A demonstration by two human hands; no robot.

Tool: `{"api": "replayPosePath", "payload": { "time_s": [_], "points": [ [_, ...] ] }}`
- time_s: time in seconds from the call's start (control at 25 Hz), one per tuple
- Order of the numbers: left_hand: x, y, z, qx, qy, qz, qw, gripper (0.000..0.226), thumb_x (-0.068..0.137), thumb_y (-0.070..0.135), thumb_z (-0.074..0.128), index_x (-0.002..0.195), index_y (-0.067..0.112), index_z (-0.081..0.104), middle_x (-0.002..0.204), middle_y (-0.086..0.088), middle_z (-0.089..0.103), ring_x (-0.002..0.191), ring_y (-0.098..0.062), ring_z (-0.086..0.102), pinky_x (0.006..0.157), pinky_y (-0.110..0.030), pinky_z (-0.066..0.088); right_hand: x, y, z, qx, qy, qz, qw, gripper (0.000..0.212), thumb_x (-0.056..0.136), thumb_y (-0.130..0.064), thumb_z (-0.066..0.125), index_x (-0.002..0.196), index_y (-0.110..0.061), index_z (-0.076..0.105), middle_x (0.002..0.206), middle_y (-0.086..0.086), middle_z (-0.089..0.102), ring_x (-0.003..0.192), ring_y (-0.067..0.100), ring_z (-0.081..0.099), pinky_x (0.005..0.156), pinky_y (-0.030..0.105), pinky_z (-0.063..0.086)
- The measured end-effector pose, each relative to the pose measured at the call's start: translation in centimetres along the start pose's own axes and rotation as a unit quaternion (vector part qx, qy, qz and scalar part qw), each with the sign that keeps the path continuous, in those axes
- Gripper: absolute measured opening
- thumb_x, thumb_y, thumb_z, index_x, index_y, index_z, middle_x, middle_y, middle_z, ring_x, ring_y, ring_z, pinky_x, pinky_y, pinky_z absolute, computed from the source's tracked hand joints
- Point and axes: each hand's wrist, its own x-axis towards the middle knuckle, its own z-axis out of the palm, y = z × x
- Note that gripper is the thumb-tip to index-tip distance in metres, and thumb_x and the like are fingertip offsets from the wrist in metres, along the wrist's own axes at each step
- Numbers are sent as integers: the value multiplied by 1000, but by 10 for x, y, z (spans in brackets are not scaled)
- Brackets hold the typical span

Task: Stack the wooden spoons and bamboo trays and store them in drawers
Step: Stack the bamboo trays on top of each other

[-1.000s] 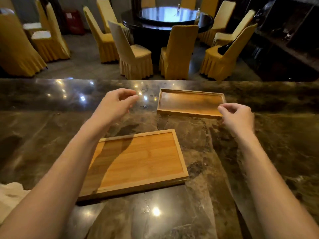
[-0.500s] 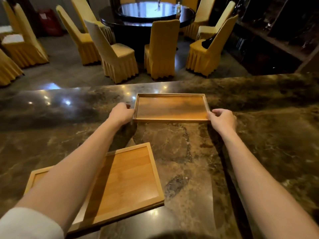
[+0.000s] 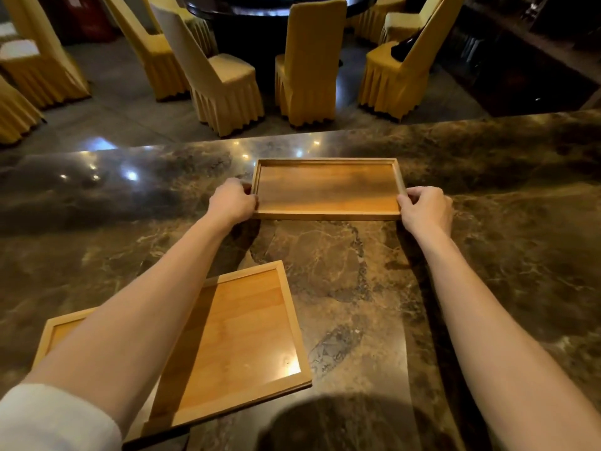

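A small rectangular bamboo tray [image 3: 327,190] lies near the far edge of the brown marble counter [image 3: 504,255]. My left hand [image 3: 231,200] grips its left short side and my right hand [image 3: 426,208] grips its right short side. A second, larger bamboo tray [image 3: 240,340] lies closer to me on the left, slightly turned, and my left forearm crosses over part of it. Both trays hold nothing. No wooden spoons are in view.
Beyond the counter's far edge are several chairs with yellow covers [image 3: 309,56] around a dark round table [image 3: 260,4]. A dark shelf unit [image 3: 520,60] stands at the back right. A round shadow falls on the counter's near edge.
Both hands reached forward from above the counter to the far tray and closed on its two short sides. The view has tilted forward and down.
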Motion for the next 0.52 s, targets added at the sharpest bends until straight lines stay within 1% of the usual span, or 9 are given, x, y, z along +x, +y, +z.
{"api": "replayPosePath", "payload": {
  "time_s": [0.08, 0.16, 0.28, 0.36, 0.44, 0.52],
  "points": [
    [-4, 1, -5, 4, 5, 17, 1000, 37, 94, 17, 48, 131, 10, 48, 122, -12, 58, 102, -21, 59, 83, -32, 51, -7, -5, -7, 3, 22, -10, 1000, 29, 91, -24, 58, 113, -7, 66, 110, 11, 69, 102, 26, 61, 86, 37, 48],
    [-12, 4, -18, 0, 25, 41, 999, 37, 94, 18, 48, 131, 11, 48, 120, -11, 59, 97, -19, 60, 78, -31, 52, -15, -13, -18, 13, 38, -26, 999, 29, 91, -24, 57, 113, -8, 66, 110, 10, 69, 100, 23, 62, 85, 36, 49],
    [-32, 5, -50, -3, 50, 77, 996, 39, 94, 19, 49, 132, 16, 46, 118, -4, 59, 88, -10, 58, 68, -22, 48, -29, -31, -39, 39, 46, -60, 996, 29, 90, -26, 58, 113, -10, 66, 108, 7, 69, 96, 18, 63, 80, 34, 51],
    [-56, -1, -76, 2, 65, 94, 993, 39, 93, 22, 50, 132, 19, 47, 108, 3, 57, 81, -2, 54, 61, -16, 42, -44, -44, -54, 48, 43, -87, 994, 30, 90, -26, 59, 114, -11, 66, 107, 6, 70, 91, 15, 63, 76, 32, 52],
    [-86, -11, -98, 9, 81, 93, 992, 39, 93, 23, 50, 131, 21, 48, 105, 4, 57, 82, -2, 54, 63, -17, 40, -64, -57, -65, 44, 37, -114, 992, 31, 89, -27, 60, 114, -12, 65, 106, 5, 70, 85, 9, 59, 70, 27, 50],
    [-122, -28, -116, 25, 112, 77, 990, 39, 93, 23, 49, 131, 21, 48, 106, 2, 57, 81, -4, 54, 66, -19, 39, -89, -68, -71, 32, 25, -148, 988, 32, 88, -29, 61, 114, -12, 65, 103, 3, 71, 78, 4, 53, 65, 21, 45]
  ]
}}
